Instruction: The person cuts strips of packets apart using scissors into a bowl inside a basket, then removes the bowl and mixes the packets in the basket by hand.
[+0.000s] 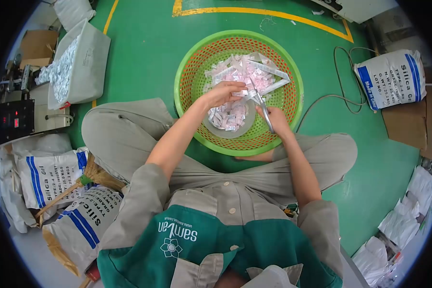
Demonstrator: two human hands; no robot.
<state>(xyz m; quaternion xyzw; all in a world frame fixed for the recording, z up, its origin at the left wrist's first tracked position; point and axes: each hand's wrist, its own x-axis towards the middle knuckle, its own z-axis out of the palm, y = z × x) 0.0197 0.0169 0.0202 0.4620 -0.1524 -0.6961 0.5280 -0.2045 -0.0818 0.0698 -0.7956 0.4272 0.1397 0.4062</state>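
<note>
While the right hand clamps scissors, the left hand, fingers together, grip unclear, is at pink sachets: likely light, soft, best pinched by edges.

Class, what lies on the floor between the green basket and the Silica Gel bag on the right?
A grey cable, loosely looped on the green floor between basket and bag, as the head view shows.

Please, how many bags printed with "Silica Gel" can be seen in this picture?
3. The right-hand bag is at a cardboard box; the upper bag and the lower bag are at lower left, near the broom. Others may be hidden.
</note>
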